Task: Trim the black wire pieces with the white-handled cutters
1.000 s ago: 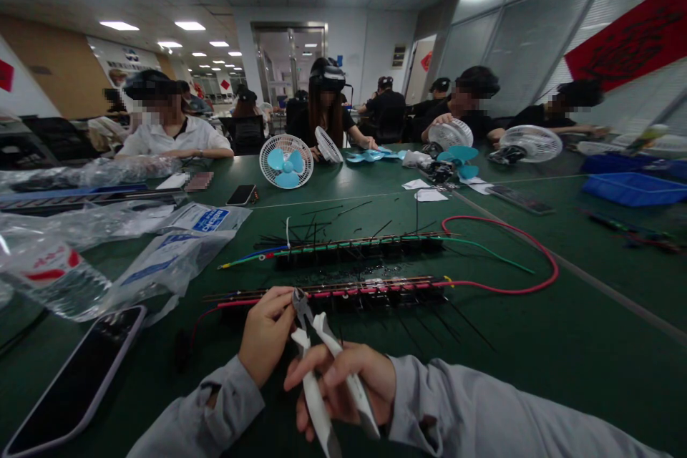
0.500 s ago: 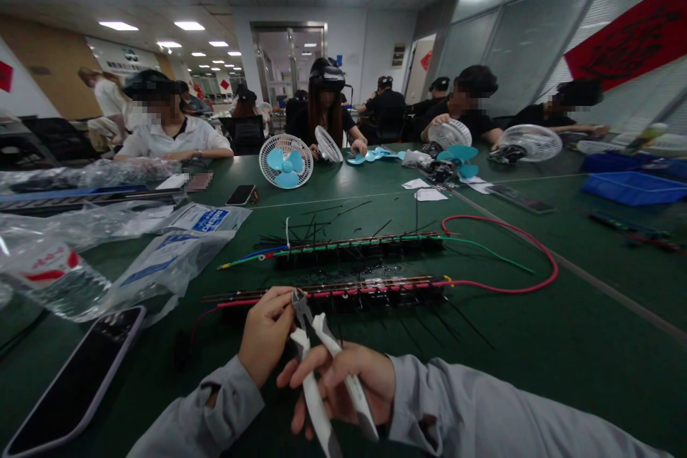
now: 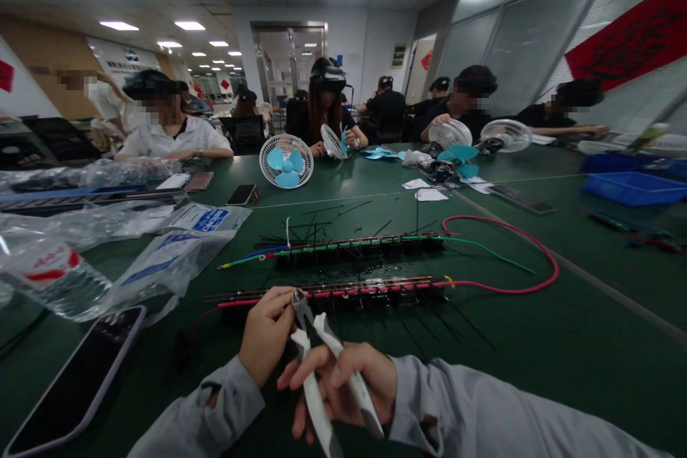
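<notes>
My right hand [image 3: 357, 379] is wrapped around the white handles of diagonal cutters [image 3: 316, 347], which are spread apart. The cutter jaws lie at the near black strip assembly [image 3: 376, 288], against the fingertips of my left hand [image 3: 268, 333]. Those left fingers are pinched together at the assembly's edge; what they hold is hidden. A thick red cable and several thin black cable ties run along this assembly. Behind it lies a second strip assembly [image 3: 365, 243] with green and blue wires and black tie tails sticking out.
On the left are a phone [image 3: 75, 383], a water bottle [image 3: 54, 275] and plastic bags [image 3: 177, 250]. A red cable loop [image 3: 555, 265] curves on the right. Across the table, people sit with fans [image 3: 286, 162]; blue trays [image 3: 633, 188] stand at far right.
My hands and the cutters stay almost in place. Across the table, a person has lifted a blue fan blade to a fan guard, and a fan at the right has shifted left.
</notes>
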A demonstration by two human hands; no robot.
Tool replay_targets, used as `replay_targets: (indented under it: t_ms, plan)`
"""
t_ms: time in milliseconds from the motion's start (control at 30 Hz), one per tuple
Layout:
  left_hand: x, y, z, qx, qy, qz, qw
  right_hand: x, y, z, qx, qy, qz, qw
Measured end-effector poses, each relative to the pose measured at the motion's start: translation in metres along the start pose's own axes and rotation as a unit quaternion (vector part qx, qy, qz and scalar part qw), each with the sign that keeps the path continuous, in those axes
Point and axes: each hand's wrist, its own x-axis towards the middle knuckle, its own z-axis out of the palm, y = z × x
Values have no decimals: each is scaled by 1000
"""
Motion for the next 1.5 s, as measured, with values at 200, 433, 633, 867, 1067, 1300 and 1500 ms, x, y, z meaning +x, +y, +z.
replay_targets:
  t_ms: [200,433,633,867,1067,1300,1500]
  plan:
    - [0,2,1,-29,4,-15,999,0,3,-1,-5,14,-8,1000]
    - [0,1,1,-27,7,-23,999,0,3,-1,-12,8,-7,1000]
    - [1,2,-1,1,10,-3,1000,1,0,0,-2,-4,3,1000]
    - [1,1,0,-11,11,-2,1000,1,1,0,-6,-6,0,1000]
    - [1,1,0,-28,16,-6,999,1,2,0,-6,4,1,1000]
    - [0,1,-1,-33,0,-1,999,2,2,-2,-11,13,5,1000]
    - [3,-6,0,-69,-25,-28,997,1,3,-3,-1,20,-10,1000]
